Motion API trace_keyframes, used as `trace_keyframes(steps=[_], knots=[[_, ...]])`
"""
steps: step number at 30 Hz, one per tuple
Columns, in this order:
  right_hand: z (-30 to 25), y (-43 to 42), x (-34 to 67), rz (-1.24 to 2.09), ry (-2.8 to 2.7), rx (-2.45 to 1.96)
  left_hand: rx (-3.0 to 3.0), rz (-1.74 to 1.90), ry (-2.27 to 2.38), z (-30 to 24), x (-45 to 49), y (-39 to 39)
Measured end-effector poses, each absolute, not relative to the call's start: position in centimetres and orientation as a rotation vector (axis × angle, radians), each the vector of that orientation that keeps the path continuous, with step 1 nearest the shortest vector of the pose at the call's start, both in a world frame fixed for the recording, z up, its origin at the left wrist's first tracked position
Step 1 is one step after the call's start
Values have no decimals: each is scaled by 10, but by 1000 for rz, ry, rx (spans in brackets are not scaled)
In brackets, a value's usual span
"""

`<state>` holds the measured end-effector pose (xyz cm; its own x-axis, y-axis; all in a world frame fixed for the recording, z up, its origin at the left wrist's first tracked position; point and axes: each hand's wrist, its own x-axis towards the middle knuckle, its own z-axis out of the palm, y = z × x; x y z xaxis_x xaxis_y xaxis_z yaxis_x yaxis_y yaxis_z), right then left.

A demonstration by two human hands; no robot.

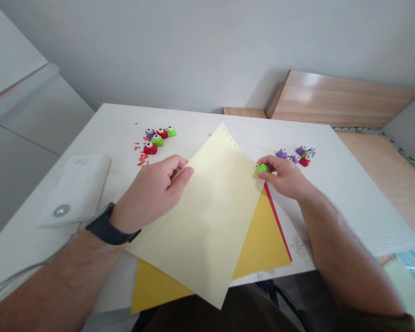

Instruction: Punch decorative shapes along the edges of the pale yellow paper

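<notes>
A pale yellow sheet of paper (210,203) is held up at a slant, one corner pointing to the wall, with small holes along its upper right edge. My left hand (162,186) is closed on the sheet's left edge, thumb on top. At the sheet's right corner, my right hand (280,175) pinches a small green googly-eyed piece (262,168) between thumb and fingers. Whether that piece is fixed on the paper I cannot tell. Beneath the sheet lies a darker yellow folder-like sheet (263,235) with a red strip (278,221) along its right side.
Several purple, red and green eyed pieces sit in a left group, including a red one (150,148), and a right group, including a purple one (281,153). A white box-shaped device (76,189) with cables stands left on the white table (352,198). Orange-red marks spot the tabletop.
</notes>
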<state>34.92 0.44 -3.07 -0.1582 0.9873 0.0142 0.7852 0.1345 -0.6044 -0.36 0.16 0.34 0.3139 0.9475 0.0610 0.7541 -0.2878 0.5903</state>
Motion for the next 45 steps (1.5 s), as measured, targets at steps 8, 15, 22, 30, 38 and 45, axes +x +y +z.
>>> trace_keyframes(steps=[8,15,22,30,38,45], knots=[[-30,4,344,622,-2042,-1705,2128,565,1503,4,-3,2],[-29,4,341,600,-2036,-1727,2126,566,1500,2,-3,2],[-29,5,341,615,-2037,-1723,2137,538,1506,-1,-2,3],[-30,5,347,669,-1987,-1680,2125,531,1523,1,-5,3],[-26,4,350,706,-1921,-1718,2096,549,1578,5,-5,4],[-29,5,353,768,-1821,-1679,2082,523,1556,3,-6,4]])
